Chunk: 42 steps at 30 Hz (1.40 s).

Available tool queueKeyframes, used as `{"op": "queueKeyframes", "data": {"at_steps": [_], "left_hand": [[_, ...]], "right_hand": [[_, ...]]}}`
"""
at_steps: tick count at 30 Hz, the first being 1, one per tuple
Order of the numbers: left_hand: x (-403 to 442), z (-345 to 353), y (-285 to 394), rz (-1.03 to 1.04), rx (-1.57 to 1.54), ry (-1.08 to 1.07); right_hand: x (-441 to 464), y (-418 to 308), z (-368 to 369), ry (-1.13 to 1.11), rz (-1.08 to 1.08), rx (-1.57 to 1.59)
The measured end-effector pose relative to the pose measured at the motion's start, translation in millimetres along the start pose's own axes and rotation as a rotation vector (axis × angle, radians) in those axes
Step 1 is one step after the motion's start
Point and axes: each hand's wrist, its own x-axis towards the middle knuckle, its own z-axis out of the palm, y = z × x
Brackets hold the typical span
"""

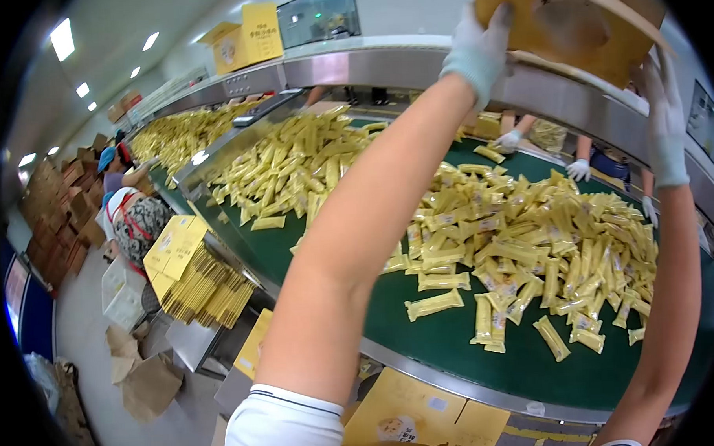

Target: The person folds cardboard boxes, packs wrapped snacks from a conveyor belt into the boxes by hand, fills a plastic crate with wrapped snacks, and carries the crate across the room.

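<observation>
Both of my arms reach up and forward, lifting a yellow cardboard box at the top right, above the metal rail. My left hand, in a white glove, grips the box's left side with the thumb on its near face. On the opposite side my right hand, also gloved, holds the box with its fingers up along the edge. Below my arms, a heap of small yellow wrapped snack packets covers much of the green conveyor belt. The box's contents are out of sight.
A metal rail runs above the belt, with open yellow boxes on it. Flattened cartons are stacked at left. Another yellow box lies close below me. Co-workers' gloved hands work across the belt; a person stands left.
</observation>
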Motion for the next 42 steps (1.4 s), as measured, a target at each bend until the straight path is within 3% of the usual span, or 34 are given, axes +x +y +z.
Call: {"op": "queueKeyframes", "data": {"at_steps": [2,4,6,9,11,12,13,15,16,17,18,19,22,23,25,26,28,31,37,42], "left_hand": [[-8.1,3.9,33.8,-0.283,0.018,-0.070],[9.3,3.4,-21.2,-0.297,0.275,-0.157],[14.1,9.4,-47.4,-0.281,0.555,-0.193],[-3.4,28.7,-46.5,-0.190,0.849,-0.059],[-32.7,31.9,-39.2,-0.173,0.614,-0.124],[-50.8,36.4,-53.4,-0.060,0.557,-0.131],[-83.6,31.4,-49.4,-0.038,0.301,-0.190],[-156.1,7.8,-22.3,-0.102,-0.172,-0.266],[-195.4,-10.7,0.1,-0.175,-0.385,-0.266],[-234.0,-33.4,26.5,-0.117,-0.400,-0.151],[-266.7,-52.2,50.1,-0.149,-0.421,-0.084],[-293.4,-73.4,77.0,-0.226,-0.426,-0.024],[-333.2,-119.9,146.9,-0.336,-0.462,0.060],[-330.6,-124.8,160.1,-0.176,-0.487,0.018],[-330.8,-130.4,184.9,0.133,-0.535,-0.034],[-331.9,-131.1,194.9,0.293,-0.555,-0.052],[-340.3,-123.5,216.3,0.396,-0.594,-0.013],[-356.7,-113.6,238.5,0.284,-0.621,0.049],[-366.6,-132.9,239.4,0.382,-0.646,-0.088],[-370.6,-131.2,249.7,0.354,-0.724,-0.049]], "right_hand": [[6.2,-9.3,9.6,0.057,0.174,-0.020],[-4.8,63.8,39.9,-0.023,0.037,-0.298],[-7.3,90.1,43.6,-0.083,-0.151,-0.539],[-4.6,87.9,35.9,-0.207,-0.024,-0.595],[-13.7,86.7,24.3,-0.290,-0.120,-0.658],[-27.1,80.5,17.2,-0.297,-0.214,-0.734],[-42.8,71.7,10.2,-0.293,-0.313,-0.810],[-109.3,14.9,3.3,-0.372,-0.114,-0.403],[-150.9,1.1,-10.4,-0.470,-0.081,-0.464],[-202.8,-10.7,-23.4,-0.507,0.049,-0.330],[-248.1,-25.3,-42.0,-0.588,0.004,-0.419],[-297.4,-43.1,-60.0,-0.638,0.148,-0.374],[-421.7,-62.4,-91.9,-0.444,0.792,-0.236],[-463.3,-56.1,-95.1,-0.259,0.858,-0.214],[-514.2,-55.1,-101.3,-0.122,0.818,-0.356],[-540.8,-51.7,-106.1,-0.159,0.851,-0.438],[-537.0,-60.6,-100.1,-0.104,0.814,-0.509],[-534.8,-62.8,-93.3,-0.112,0.846,-0.606],[-528.8,-66.9,-93.5,-0.171,0.895,-0.626],[-529.4,-63.7,-94.0,-0.166,0.851,-0.648]]}}
